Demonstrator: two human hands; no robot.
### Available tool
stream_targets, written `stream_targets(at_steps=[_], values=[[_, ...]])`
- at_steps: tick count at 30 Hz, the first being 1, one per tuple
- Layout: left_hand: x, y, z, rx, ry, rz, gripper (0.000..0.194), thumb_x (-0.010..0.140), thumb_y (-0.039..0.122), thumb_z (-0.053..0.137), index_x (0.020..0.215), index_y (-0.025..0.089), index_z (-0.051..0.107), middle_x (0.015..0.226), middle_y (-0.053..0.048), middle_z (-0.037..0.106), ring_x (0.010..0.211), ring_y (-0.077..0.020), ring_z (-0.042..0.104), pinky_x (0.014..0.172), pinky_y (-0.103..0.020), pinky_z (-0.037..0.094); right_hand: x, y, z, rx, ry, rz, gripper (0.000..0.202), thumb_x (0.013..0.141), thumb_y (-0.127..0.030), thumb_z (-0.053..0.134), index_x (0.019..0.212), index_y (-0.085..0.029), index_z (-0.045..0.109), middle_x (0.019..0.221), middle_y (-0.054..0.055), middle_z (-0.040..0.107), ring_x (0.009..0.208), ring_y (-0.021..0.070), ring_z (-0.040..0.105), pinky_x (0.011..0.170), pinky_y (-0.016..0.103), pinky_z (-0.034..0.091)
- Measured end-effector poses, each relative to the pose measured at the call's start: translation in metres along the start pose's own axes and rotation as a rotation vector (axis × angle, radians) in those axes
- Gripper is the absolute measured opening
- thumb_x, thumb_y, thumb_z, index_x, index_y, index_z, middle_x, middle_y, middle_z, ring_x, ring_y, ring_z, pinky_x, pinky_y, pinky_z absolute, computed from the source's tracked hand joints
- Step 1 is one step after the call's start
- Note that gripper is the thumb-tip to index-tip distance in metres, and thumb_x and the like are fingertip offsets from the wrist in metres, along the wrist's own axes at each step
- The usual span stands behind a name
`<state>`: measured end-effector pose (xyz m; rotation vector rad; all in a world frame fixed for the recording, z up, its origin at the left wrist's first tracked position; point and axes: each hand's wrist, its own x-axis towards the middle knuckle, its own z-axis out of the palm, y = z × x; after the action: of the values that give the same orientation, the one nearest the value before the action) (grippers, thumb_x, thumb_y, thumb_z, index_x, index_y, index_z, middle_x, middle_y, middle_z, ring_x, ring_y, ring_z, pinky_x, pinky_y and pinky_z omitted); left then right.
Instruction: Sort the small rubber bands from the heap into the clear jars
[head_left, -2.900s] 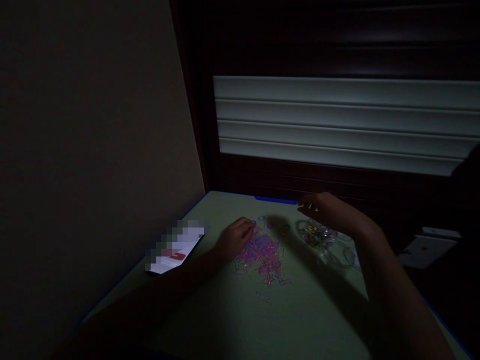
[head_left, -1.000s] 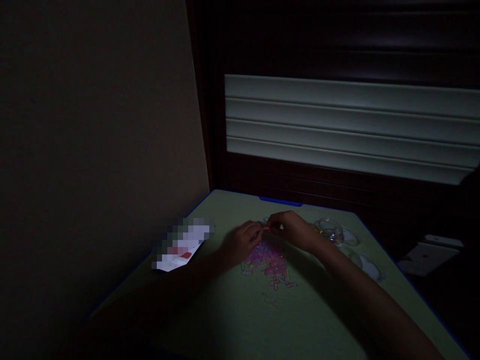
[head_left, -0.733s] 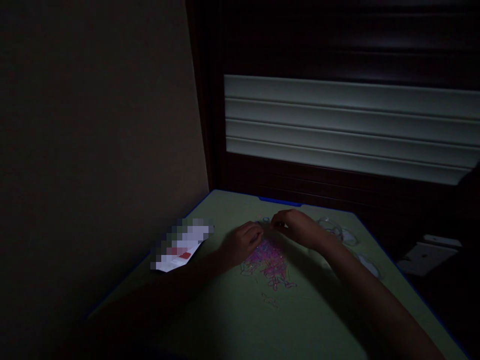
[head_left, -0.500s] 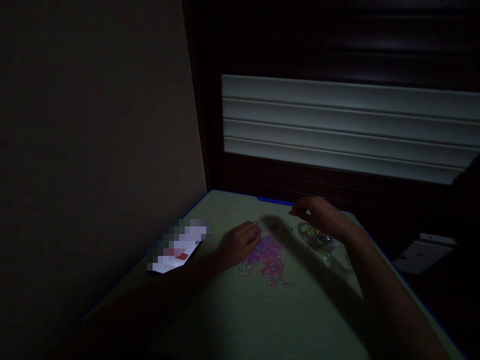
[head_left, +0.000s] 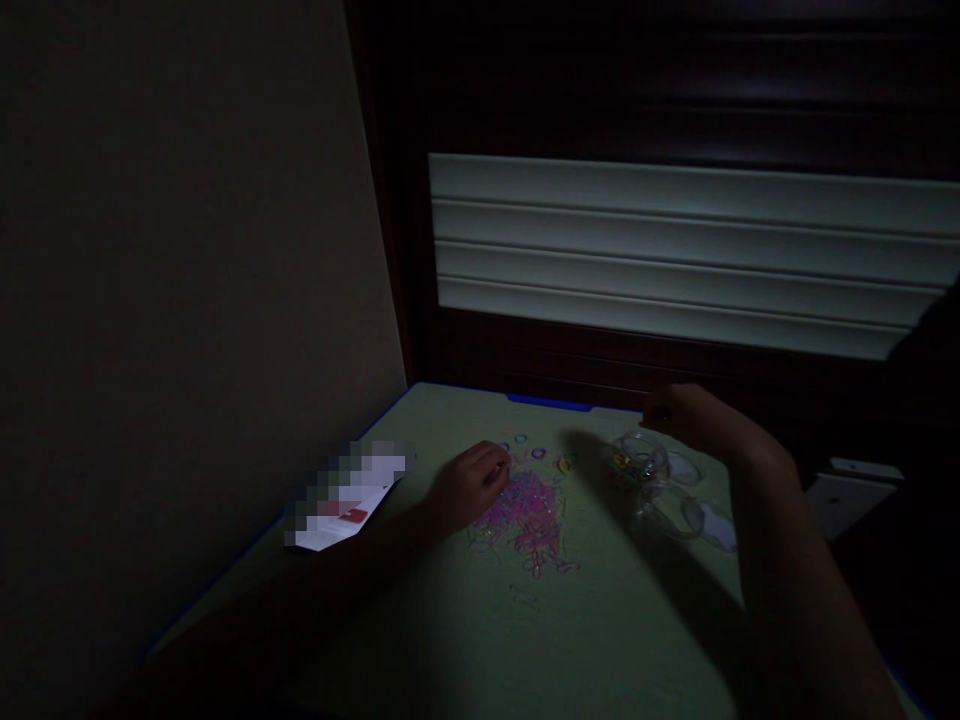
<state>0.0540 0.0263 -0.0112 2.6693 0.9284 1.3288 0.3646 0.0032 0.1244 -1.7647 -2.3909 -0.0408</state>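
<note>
A loose pile of pink and purple elastic bands (head_left: 531, 515) lies on the table. My left hand (head_left: 471, 482) rests at the pile's upper left edge with its fingers curled; whatever they may hold is hidden. Beyond it lie several separate bands, among them a purple band (head_left: 538, 453) and a yellow band (head_left: 566, 464). My right hand (head_left: 686, 412) is raised just above and right of a clear round container (head_left: 642, 455) with coloured bands inside. Its fingertips are pinched together, and in the dim light I cannot make out anything between them.
A second clear container (head_left: 660, 512) and clear round lids (head_left: 712, 525) sit to the right. A phone-like slab with a bright, partly blurred face (head_left: 341, 510) lies at the table's left edge. The light green table (head_left: 592, 640) meets a dark slatted panel behind; a white box (head_left: 847, 495) stands off to the right.
My right hand has moved right, from over the table's back part to above the clear container. My left hand stays by the pile. The view has shifted slightly.
</note>
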Motion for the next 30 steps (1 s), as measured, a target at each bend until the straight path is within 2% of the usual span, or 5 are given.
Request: stream_targets(at_steps=[5, 14, 18, 23, 30], values=[[0.002, 0.002, -0.004, 0.006, 0.022, -0.047, 0.01, 0.079, 0.014, 0.044, 0.082, 0.017, 0.053, 0.078, -0.004, 0.057, 0.074, -0.0133, 0.054, 0.069, -0.025, 0.044, 0.006, 0.005, 0.009, -0.046, -0.043, 0.074, 0.02, 0.068, -0.012, 0.05, 0.075, -0.017, 0.068, 0.077, 0.007, 0.068, 0.071, 0.017, 0.062, 0.063, 0.023, 0.042], [0.008, 0.002, -0.007, -0.011, 0.071, -0.109, 0.009, 0.079, 0.016, 0.045, 0.081, 0.017, 0.054, 0.077, -0.003, 0.056, 0.075, -0.0125, 0.053, 0.07, -0.024, 0.044, 0.016, 0.011, 0.021, -0.054, -0.109, 0.114, 0.016, 0.065, -0.01, 0.055, 0.07, -0.016, 0.069, 0.071, 0.008, 0.068, 0.065, 0.0167, 0.063, 0.057, 0.02, 0.041], [0.015, 0.004, -0.01, -0.019, 0.078, -0.146, 0.009, 0.079, 0.017, 0.045, 0.08, 0.016, 0.054, 0.076, -0.002, 0.055, 0.073, -0.0118, 0.053, 0.069, -0.024, 0.043, 0.015, 0.009, 0.02, -0.036, -0.102, 0.08, 0.021, 0.065, -0.006, 0.052, 0.072, -0.015, 0.069, 0.075, 0.008, 0.068, 0.069, 0.0164, 0.063, 0.06, 0.02, 0.042], [0.027, 0.004, -0.014, -0.032, 0.03, -0.213, 0.008, 0.076, 0.017, 0.047, 0.078, 0.017, 0.055, 0.075, 0.0, 0.056, 0.07, -0.0113, 0.054, 0.065, -0.021, 0.042, 0.013, -0.002, 0.014, 0.013, -0.064, 0.001, 0.021, 0.067, -0.008, 0.051, 0.077, -0.015, 0.069, 0.079, 0.008, 0.068, 0.072, 0.0169, 0.063, 0.064, 0.021, 0.042], [0.049, -0.013, 0.009, -0.024, 0.061, -0.401, 0.014, 0.078, 0.02, 0.04, 0.081, 0.013, 0.052, 0.071, -0.001, 0.056, 0.064, -0.0105, 0.055, 0.058, -0.019, 0.043, 0.011, -0.011, 0.013, 0.06, -0.001, -0.112, 0.019, 0.072, -0.017, 0.053, 0.084, -0.017, 0.067, 0.085, 0.006, 0.068, 0.078, 0.0166, 0.062, 0.068, 0.022, 0.043]])
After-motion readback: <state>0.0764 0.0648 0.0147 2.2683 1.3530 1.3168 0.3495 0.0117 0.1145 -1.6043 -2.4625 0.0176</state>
